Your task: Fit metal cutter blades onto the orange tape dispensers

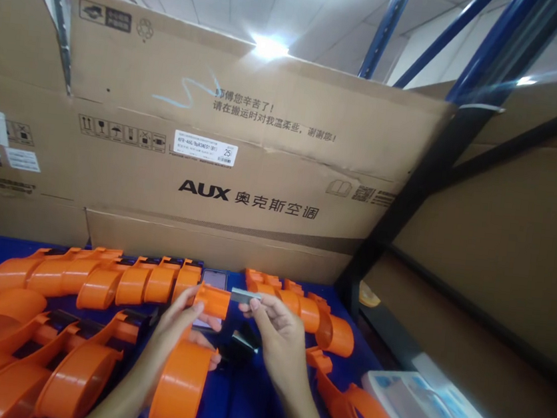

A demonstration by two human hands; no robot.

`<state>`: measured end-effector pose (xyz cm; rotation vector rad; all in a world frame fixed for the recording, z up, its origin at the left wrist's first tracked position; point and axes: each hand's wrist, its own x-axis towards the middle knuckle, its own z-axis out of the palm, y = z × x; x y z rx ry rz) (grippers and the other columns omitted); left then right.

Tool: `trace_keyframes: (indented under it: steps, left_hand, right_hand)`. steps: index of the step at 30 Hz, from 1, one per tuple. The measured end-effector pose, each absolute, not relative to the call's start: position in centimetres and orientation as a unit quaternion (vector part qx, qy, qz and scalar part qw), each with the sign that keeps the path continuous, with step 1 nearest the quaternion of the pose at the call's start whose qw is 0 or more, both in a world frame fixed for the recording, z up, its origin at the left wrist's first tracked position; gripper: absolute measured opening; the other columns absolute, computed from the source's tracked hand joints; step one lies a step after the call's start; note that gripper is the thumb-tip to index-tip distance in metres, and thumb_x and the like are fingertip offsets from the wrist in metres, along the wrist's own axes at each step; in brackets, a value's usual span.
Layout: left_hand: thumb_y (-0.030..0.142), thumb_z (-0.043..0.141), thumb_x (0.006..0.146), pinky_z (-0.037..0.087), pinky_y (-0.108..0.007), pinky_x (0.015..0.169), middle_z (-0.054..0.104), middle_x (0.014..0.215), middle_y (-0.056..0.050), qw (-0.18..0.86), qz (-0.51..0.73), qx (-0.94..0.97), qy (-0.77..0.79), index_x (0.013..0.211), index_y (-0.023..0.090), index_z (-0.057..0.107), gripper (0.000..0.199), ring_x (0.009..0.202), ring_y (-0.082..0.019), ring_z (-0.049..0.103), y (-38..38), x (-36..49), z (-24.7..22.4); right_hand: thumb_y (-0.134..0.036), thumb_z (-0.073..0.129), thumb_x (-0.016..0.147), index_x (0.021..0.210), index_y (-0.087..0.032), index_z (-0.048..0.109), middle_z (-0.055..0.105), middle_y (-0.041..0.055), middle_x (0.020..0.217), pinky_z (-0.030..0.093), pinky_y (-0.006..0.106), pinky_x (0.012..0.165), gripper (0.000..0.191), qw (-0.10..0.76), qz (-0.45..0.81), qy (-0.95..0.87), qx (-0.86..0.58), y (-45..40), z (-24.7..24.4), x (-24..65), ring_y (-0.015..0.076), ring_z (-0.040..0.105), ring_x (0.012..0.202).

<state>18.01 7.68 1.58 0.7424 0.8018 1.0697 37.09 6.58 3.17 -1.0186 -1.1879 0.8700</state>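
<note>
My left hand [178, 318] is wrapped round an orange plastic part [180, 386], whose wide ring hangs below the fingers and whose narrow end [215, 301] points right. Between the thumb and fingers of my right hand [277, 330] is a small grey metal piece with a toothed edge [244, 296]. The metal piece lies level with the narrow orange end, close to its right side; whether they touch I cannot tell. Below and between the hands sits a black object [241, 347] with a shiny face, partly hidden.
Orange parts [98, 289] stand in rows at the left, more [335, 333] at the right on the blue surface [248, 407]. A phone-like device [214, 279] lies behind my left hand. Cardboard [263, 167] walls the back. A white device [417, 403] with a cable is at the right.
</note>
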Motion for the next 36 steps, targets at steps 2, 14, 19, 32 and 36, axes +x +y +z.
trace_keyframes:
  steps: [2, 14, 19, 32, 36]
  left_hand:
    - [0.049, 0.079, 0.076, 0.060, -0.032, 0.048, 0.076, 0.086, -0.003, 0.726, 0.479, 0.337, 0.360, 0.129, 0.028, 0.045, 0.066, 0.054, -0.026, 0.075, 7.7, 18.0, 1.6]
    - [0.054, 0.071, 0.083, 0.061, -0.032, 0.053, 0.076, 0.104, -0.012, 0.669, 0.509, 0.386, 0.381, 0.133, 0.019, 0.052, 0.063, 0.062, -0.025, 0.077, 6.2, 18.9, 1.5]
    - [0.053, 0.064, 0.089, 0.062, -0.036, 0.067, 0.074, 0.112, -0.012, 0.644, 0.498, 0.441, 0.377, 0.142, 0.020, 0.050, 0.064, 0.069, -0.024, 0.077, 5.9, 18.8, 0.8]
    - [0.052, 0.065, 0.089, 0.061, -0.039, 0.072, 0.076, 0.096, -0.009, 0.657, 0.469, 0.461, 0.368, 0.152, 0.020, 0.040, 0.075, 0.068, -0.024, 0.076, 6.4, 18.5, 0.8]
    - [0.051, 0.070, 0.085, 0.062, -0.037, 0.066, 0.076, 0.094, -0.010, 0.642, 0.508, 0.428, 0.383, 0.148, 0.019, 0.042, 0.076, 0.065, -0.025, 0.076, 6.9, 18.2, 0.7]
  right_hand:
    - [-0.045, 0.076, 0.084, 0.093, -0.019, 0.073, 0.076, 0.0050, 0.081, 0.056, 0.033, 0.077, 0.027, 0.623, 0.378, -0.521, -0.445, 6.6, 3.2, 37.1, 0.0200, 0.070, 0.076]
    - [-0.035, 0.055, 0.099, 0.111, -0.020, 0.075, 0.077, 0.0069, 0.100, 0.058, 0.035, 0.082, 0.027, 0.560, 0.228, -0.627, -0.491, 5.9, 2.7, 36.4, 0.0261, 0.072, 0.092]
    - [-0.011, 0.044, 0.095, 0.133, -0.021, 0.064, 0.069, 0.0113, 0.123, 0.053, 0.040, 0.099, 0.044, 0.477, 0.099, -0.733, -0.474, 5.6, 2.4, 36.1, 0.0263, 0.066, 0.112]
    - [-0.012, 0.045, 0.097, 0.136, -0.024, 0.060, 0.071, 0.0095, 0.111, 0.054, 0.038, 0.088, 0.043, 0.398, 0.048, -0.795, -0.456, 5.7, 3.1, 37.6, 0.0243, 0.063, 0.103]
    - [-0.014, 0.049, 0.096, 0.117, -0.022, 0.067, 0.071, 0.0080, 0.101, 0.050, 0.036, 0.085, 0.029, 0.376, 0.033, -0.776, -0.505, 5.9, 2.9, 37.7, 0.0236, 0.062, 0.096]
